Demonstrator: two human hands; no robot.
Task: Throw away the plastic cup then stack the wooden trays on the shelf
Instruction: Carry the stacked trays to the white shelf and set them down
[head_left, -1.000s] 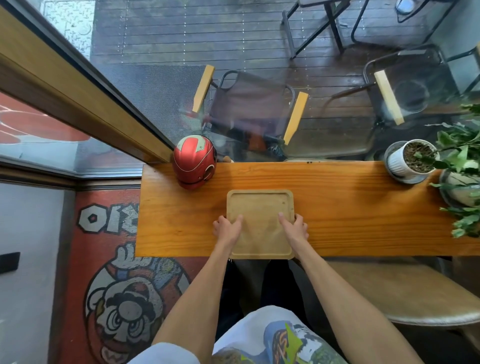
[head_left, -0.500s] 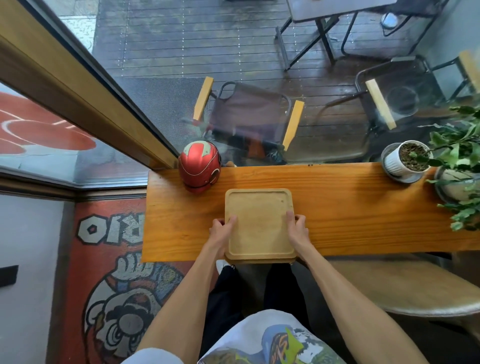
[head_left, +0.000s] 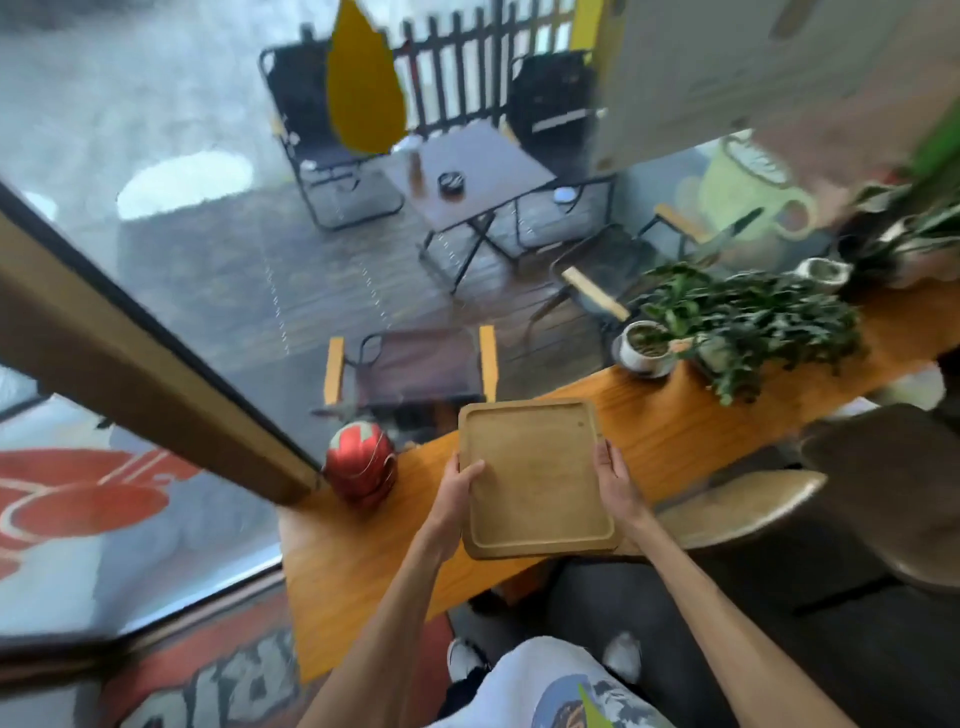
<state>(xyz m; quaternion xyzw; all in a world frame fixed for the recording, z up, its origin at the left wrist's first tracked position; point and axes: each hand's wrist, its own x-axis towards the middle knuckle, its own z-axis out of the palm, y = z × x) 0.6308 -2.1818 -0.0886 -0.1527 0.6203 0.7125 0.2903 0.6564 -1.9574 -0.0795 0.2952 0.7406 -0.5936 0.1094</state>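
Note:
A light wooden tray with a raised rim is held up above the orange wooden counter, tilted slightly. My left hand grips its left edge with the thumb on top. My right hand grips its right edge. The tray is empty. No plastic cup and no shelf appear in the head view.
A red helmet-shaped object sits on the counter's left end by the window post. Potted plants stand along the counter's right. A brown stool seat is below right. Chairs and a table lie beyond the glass.
Both hands lifted the tray off the counter and toward me. The camera tilted up and turned, so the counter now runs diagonally and more of the terrace shows.

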